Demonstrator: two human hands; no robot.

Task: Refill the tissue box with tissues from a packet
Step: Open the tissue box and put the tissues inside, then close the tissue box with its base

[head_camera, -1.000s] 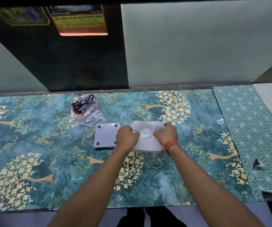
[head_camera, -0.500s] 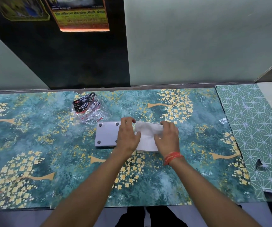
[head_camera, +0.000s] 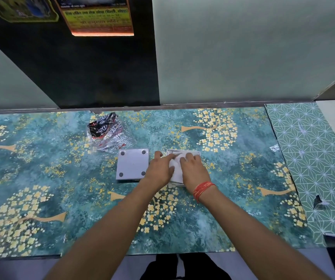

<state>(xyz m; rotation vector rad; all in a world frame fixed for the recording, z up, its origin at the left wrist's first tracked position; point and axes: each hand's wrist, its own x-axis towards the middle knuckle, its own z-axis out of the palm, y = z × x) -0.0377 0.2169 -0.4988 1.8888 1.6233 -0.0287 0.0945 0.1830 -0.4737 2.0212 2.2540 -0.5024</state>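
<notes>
A white open tissue box (head_camera: 193,152) sits at the table's middle, with white tissues (head_camera: 175,172) filling it. My left hand (head_camera: 159,171) and my right hand (head_camera: 193,171) lie flat on top of the tissues, fingers pressing down into the box. The right wrist wears a red thread band. The box's grey lid (head_camera: 132,164) lies upside down just left of the box, four round pads showing. A crumpled clear packet (head_camera: 107,133) with black and red print lies behind the lid, apart from both hands.
The table wears a teal cloth (head_camera: 41,178) with yellow flower trees. A green geometric sheet (head_camera: 312,158) covers the right end. A wall and dark panel (head_camera: 82,73) rise along the far edge. The near edge runs below my forearms.
Both hands went from gripping the tissue stack at its sides to lying on top of it, pressing it down. The box rim now shows around the tissues.
</notes>
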